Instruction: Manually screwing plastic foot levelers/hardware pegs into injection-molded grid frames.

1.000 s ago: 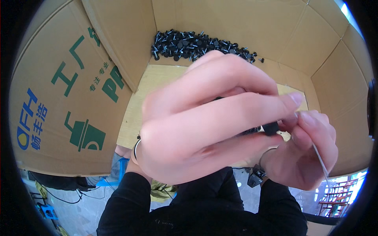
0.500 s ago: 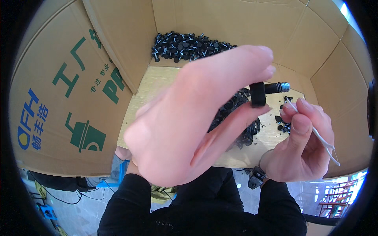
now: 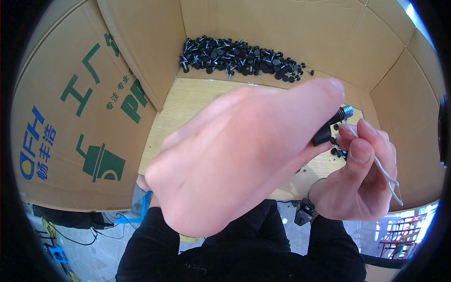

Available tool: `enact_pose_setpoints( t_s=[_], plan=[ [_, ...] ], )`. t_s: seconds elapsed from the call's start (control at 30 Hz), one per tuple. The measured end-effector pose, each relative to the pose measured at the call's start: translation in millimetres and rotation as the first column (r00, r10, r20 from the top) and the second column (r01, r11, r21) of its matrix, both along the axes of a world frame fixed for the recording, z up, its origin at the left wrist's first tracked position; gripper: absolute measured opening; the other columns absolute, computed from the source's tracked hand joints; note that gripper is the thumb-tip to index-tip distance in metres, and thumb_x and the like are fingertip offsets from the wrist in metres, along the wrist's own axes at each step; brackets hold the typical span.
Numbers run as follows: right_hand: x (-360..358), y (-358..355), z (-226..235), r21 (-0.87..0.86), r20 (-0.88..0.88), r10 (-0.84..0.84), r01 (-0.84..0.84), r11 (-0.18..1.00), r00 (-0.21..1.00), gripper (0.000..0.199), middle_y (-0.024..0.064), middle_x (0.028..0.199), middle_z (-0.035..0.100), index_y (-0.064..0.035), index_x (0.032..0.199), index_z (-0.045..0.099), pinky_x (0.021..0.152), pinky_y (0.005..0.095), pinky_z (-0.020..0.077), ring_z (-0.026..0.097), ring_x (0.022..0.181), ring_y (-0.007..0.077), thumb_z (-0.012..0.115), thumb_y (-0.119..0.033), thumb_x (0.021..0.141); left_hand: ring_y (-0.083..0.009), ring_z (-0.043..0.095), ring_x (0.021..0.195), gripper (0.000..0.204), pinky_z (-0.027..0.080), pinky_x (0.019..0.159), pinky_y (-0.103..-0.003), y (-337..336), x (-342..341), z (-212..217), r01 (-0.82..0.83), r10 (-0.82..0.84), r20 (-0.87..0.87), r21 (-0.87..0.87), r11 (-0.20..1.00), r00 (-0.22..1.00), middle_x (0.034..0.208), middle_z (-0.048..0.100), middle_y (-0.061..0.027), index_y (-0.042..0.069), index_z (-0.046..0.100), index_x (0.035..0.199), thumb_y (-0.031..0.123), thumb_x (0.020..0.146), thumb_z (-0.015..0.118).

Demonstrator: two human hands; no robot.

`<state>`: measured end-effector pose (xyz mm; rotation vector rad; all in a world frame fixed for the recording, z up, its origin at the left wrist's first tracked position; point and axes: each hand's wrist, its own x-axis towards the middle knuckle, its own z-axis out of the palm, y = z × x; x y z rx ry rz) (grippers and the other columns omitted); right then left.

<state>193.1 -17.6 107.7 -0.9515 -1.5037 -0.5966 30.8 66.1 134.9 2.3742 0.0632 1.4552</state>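
Note:
Large in the middle, my left hand (image 3: 249,150) pinches a screw with a round black head (image 3: 322,136) between thumb and fingers. Its threaded shaft, black with a bare metal tip, slants up to the right. My right hand (image 3: 359,181), close by on the right, is closed on a thin white looped cord (image 3: 386,176). One end of the cord rises to just below the screw's tip; whether they touch I cannot tell. Several more black-headed screws (image 3: 339,152) lie on the board behind the right fingertips, partly hidden.
A large heap of black-headed screws (image 3: 235,57) lies along the back cardboard wall (image 3: 282,23). Cardboard also stands at the left (image 3: 70,122) and right (image 3: 413,127), around a pale wooden board (image 3: 188,96). A small black device (image 3: 304,211) sits at my right wrist.
My left hand has come down and to the right, tilting the screw so its tip points upward, nearer the cord. It now covers the dark plastic bag seen earlier. The right hand hardly moved.

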Motion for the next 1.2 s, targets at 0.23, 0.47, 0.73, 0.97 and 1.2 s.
enact_pose_setpoints(
  t_s=[0.23, 0.47, 0.73, 0.97, 1.2],
  plan=[
    [1.7, 2.7, -3.6, 0.053, 0.019, -0.005, 0.004, 0.999, 1.000, 0.022, 0.0196, 0.079, 0.065, 0.0106, 0.100, 0.065, 0.060, 0.0221, 0.0517, 0.064, 0.068, 0.0193, 0.061, -0.011, 0.095, -0.0311, 0.068, 0.101, 0.064, 0.061, 0.082, -0.034, -3.0, 4.9, -7.7, 0.017, -0.012, 0.068, -0.066, 0.998, 0.998, 0.109, 0.064, -0.0268, -0.012, 0.046, 0.122, -0.018, 0.067, 0.076],
    [0.5, 2.8, -1.1, 0.107, 0.042, 0.017, -0.022, 0.994, 0.999, 0.021, 0.0191, 0.076, 0.065, 0.0101, 0.099, 0.066, 0.059, 0.0232, 0.0517, 0.062, 0.065, 0.0191, 0.062, -0.011, 0.095, -0.0313, 0.066, 0.104, 0.060, 0.061, 0.086, -0.036, -13.0, 6.7, -13.6, 0.019, -0.005, 0.126, -0.114, 0.993, 0.992, 0.110, 0.063, -0.0265, -0.011, 0.048, 0.122, -0.021, 0.068, 0.074],
    [-7.5, -0.4, -0.7, 0.005, 0.067, -0.036, 0.036, 0.999, 0.997, 0.022, 0.0191, 0.083, 0.066, 0.0090, 0.103, 0.064, 0.058, 0.0257, 0.0515, 0.064, 0.067, 0.0203, 0.059, -0.011, 0.097, -0.0320, 0.067, 0.103, 0.061, 0.061, 0.084, -0.035, 0.0, 18.3, -5.6, 0.007, -0.003, 0.083, -0.049, 0.999, 0.997, 0.111, 0.062, -0.0276, -0.011, 0.047, 0.122, -0.020, 0.068, 0.074],
    [-4.5, 7.4, -12.4, 0.011, 0.005, -0.063, 0.063, 0.998, 0.998, 0.020, 0.0145, 0.079, 0.063, 0.0042, 0.099, 0.064, 0.064, 0.0275, 0.0488, 0.061, 0.072, 0.0185, 0.059, -0.015, 0.098, -0.0325, 0.067, 0.102, 0.062, 0.062, 0.081, -0.034, 8.7, 11.9, -9.3, 0.041, -0.041, 0.049, 0.001, 0.999, 0.998, 0.111, 0.062, -0.0286, -0.010, 0.047, 0.123, -0.019, 0.069, 0.075],
    [-8.6, 5.6, -5.2, 0.127, -0.138, 0.091, -0.074, 0.989, 0.986, 0.021, 0.0105, 0.072, 0.058, 0.0007, 0.095, 0.064, 0.054, 0.0209, 0.0379, 0.047, 0.061, 0.0125, 0.062, -0.020, 0.095, -0.0331, 0.067, 0.101, 0.062, 0.062, 0.079, -0.033, -0.3, -6.1, -1.2, 0.047, -0.047, 0.011, 0.066, 0.997, 0.999, 0.112, 0.061, -0.0296, -0.010, 0.046, 0.123, -0.018, 0.069, 0.076]
  ],
)
